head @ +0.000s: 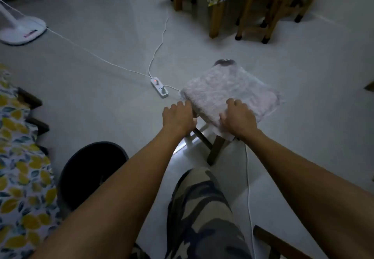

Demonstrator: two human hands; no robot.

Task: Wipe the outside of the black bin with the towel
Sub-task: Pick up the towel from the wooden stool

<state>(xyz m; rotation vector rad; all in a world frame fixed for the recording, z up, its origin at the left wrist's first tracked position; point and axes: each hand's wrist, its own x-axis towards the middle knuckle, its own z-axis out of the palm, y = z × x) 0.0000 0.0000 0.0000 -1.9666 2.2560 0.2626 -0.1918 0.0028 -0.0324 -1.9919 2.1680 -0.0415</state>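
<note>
A pale folded towel (pixel 228 90) lies on top of a small wooden stool (pixel 214 147) in the middle of the floor. My right hand (pixel 238 117) rests on the towel's near edge with fingers curled over it. At the towel's left corner, my left hand (pixel 179 117) touches its edge and grips the stool's side. The black bin (pixel 89 169) stands open on the floor at the lower left, partly hidden behind my left forearm.
A white power strip (pixel 159 87) with cords lies on the floor left of the stool. A white fan base (pixel 22 30) stands far left. Wooden chairs (pixel 261 5) are at the back right. A lemon-print cloth (pixel 20 167) covers furniture at left. My camouflage-trousered knee (pixel 202 208) is below.
</note>
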